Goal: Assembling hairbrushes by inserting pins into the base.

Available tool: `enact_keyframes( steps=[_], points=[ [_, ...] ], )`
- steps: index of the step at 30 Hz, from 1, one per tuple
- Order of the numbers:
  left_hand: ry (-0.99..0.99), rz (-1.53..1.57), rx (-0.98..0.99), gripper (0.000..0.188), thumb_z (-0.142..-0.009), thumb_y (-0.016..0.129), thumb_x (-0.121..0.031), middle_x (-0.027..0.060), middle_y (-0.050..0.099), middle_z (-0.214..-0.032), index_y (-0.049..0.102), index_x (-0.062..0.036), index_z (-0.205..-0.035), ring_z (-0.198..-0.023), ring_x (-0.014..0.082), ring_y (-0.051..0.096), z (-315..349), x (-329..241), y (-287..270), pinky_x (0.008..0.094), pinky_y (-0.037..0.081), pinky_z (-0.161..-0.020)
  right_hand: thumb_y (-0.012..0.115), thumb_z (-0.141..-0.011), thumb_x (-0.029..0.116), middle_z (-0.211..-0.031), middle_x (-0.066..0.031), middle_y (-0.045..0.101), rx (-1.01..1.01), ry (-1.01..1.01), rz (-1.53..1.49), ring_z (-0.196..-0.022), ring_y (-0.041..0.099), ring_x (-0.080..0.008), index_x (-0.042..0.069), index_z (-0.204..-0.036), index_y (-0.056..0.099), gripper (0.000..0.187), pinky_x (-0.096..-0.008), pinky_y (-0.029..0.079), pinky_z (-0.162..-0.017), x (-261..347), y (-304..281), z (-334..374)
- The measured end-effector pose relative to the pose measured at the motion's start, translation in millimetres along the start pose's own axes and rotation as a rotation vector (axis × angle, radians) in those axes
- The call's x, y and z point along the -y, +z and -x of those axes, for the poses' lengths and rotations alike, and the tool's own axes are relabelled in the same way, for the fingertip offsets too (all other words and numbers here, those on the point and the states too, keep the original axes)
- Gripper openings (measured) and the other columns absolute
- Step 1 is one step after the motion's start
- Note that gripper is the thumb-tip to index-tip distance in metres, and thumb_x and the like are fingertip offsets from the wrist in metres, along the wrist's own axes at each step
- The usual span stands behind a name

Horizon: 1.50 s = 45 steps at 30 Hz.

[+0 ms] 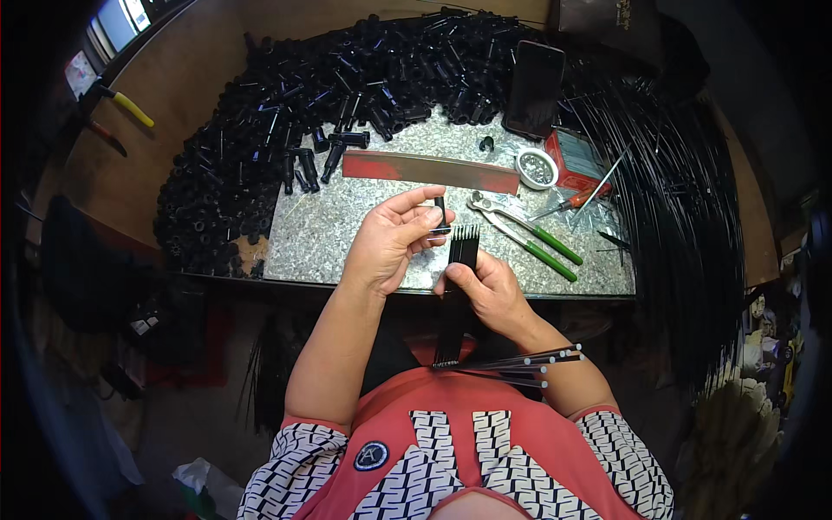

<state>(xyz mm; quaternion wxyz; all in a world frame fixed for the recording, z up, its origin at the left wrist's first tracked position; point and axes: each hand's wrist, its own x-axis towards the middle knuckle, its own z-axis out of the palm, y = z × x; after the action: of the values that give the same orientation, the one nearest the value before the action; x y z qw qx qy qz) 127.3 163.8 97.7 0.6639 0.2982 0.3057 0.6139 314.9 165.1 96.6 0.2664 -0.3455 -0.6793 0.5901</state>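
While pinching the black fitting [440, 211] narrowly between thumb and forefinger of the left hand [386, 238], use light pressure, enough to stop it tipping but not enough to prevent a small roll between the fingers. Hold it as now, roughly upright over the near part of the desk [321, 234], just to the left and far side of the bright rod tips [466, 231]. Leave its lower end as uncovered as possible. Check by feel for contact with the tips, being unable to tell touching from apart in this view.

With the fingers of the right hand [498, 290] wrapped around the black rods [464, 253] and the thumb laid across, press just firmly enough to hold them side by side in an even row. Grip near the tips to limit sway, without squeezing so hard as to cross one rod over another. Let the lower length run down toward the lap, and avoid catching the pale-ended rods [563, 354] beside the right forearm.

If closing the small gap, move only one hand and brace the other, lining up straight rather than at a slant. Work gently, since probably liable to bend a thin tip or drop the piece among the heap of black parts [364, 78] on the far left. Mind the green-handled pincers [546, 236] on the right and the red bar [433, 171] just beyond, and avoid knocking the white dish [539, 185] of small metal bits.
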Motion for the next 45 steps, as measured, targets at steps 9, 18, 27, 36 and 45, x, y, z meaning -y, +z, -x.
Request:
enact_keyframes(
  steps=[9,18,27,36,45],
  points=[
    [-0.034,0.022,-0.018,0.034,-0.09,0.061,-0.004,0.0139,0.068,-0.101,0.057,0.0032,-0.123,-0.09,0.017,0.067,-0.4,-0.9,1.7,0.0273,0.057,-0.077,0.051,-0.099,0.022,-0.082,-0.0029,0.066,0.006,-0.016,-0.009,-0.075,0.059,-0.0083,0.001,-0.095,0.06,0.023,-0.0239,0.048,-0.069,-1.7,0.4,-0.9],
    [-0.064,-0.012,0.033,0.035,-0.09,0.06,-0.003,0.015,0.067,-0.104,0.056,0.0031,-0.125,-0.089,0.0168,0.067,1.0,0.1,0.1,0.0261,0.057,-0.077,0.051,-0.1,0.023,-0.082,-0.0025,0.067,0.012,-0.01,0.03,-0.075,0.059,-0.008,0.001,-0.098,0.061,0.024,-0.024,0.048,-0.068,4.2,0.2,-0.4],
    [-0.039,0.001,0.066,0.034,-0.09,0.06,-0.004,0.0144,0.068,-0.104,0.056,0.0039,-0.123,-0.091,0.0169,0.067,4.6,-2.5,1.2,0.028,0.055,-0.081,0.055,-0.098,0.02,-0.081,-0.0022,0.066,0.003,0.017,0.006,-0.075,0.058,-0.0075,0.001,-0.095,0.061,0.021,-0.0239,0.047,-0.069,3.5,1.3,-0.3],
    [-0.072,-0.008,0.146,0.033,-0.085,0.063,0.004,0.0139,0.065,-0.11,0.058,0.0054,-0.117,-0.099,0.0187,0.064,17.4,0.3,-6.8,0.0303,0.051,-0.09,0.057,-0.096,0.021,-0.079,-0.0014,0.066,-0.043,0.044,-0.044,-0.073,0.059,-0.007,0.001,-0.095,0.063,0.02,-0.0236,0.047,-0.067,2.4,1.0,-0.5],
    [0.112,-0.213,-0.049,0.028,-0.086,0.065,0.003,0.0096,0.066,-0.099,0.059,0.007,-0.112,-0.087,0.0108,0.063,27.3,8.7,15.3,0.0225,0.052,-0.078,0.062,-0.093,0.021,-0.072,0.002,0.06,-0.03,0.011,0.142,-0.067,0.054,-0.005,0.002,-0.092,0.065,0.02,-0.0244,0.044,-0.059,13.1,-3.1,1.8]
  ],
)
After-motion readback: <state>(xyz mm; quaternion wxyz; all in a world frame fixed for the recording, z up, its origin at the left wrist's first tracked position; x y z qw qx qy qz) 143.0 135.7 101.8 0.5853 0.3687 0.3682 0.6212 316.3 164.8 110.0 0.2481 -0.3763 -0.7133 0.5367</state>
